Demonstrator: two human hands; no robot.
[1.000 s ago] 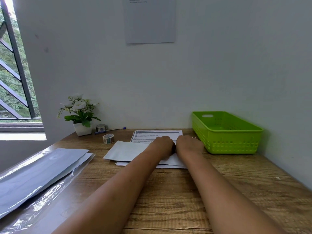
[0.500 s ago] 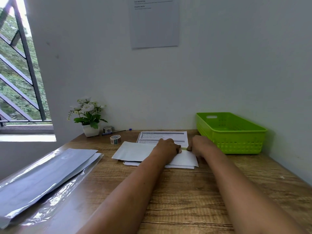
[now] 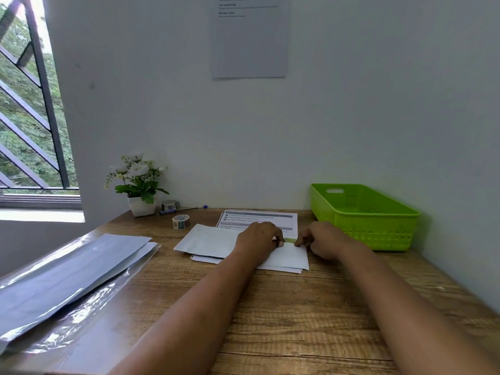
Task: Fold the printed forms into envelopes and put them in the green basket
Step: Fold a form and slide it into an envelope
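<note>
I am watching the envelope (image 3: 288, 257) lying flat mid-tabletop (image 3: 270, 320), on top of a few more white ones. Its long axis is running left to right and its far long edge is facing the wall. A second envelope (image 3: 205, 240) is overlapping the pile on the left, angled much the same way. Just behind them the forms (image 3: 259, 216) are lying face up and unfolded, headings toward the wall (the print is too small for me to read).

The basket (image 3: 378, 215) is sitting to the right, near the pile but apart from it, with its long axis running away from me along the right-hand wall. Of its inside I am seeing only green perforated wall and floor.

The left hand (image 3: 258, 239) is resting knuckles-up on the envelope, with its fingers curled down and seemingly pinching the far edge. The right hand (image 3: 323, 239) is lying just beside it, thumb and forefinger closed on a thin green strip (image 3: 290, 240) along that same edge.

Far left, a tape roll (image 3: 181, 221), a pen (image 3: 178, 210) and a plant (image 3: 138, 182) are sitting near the wall.
</note>
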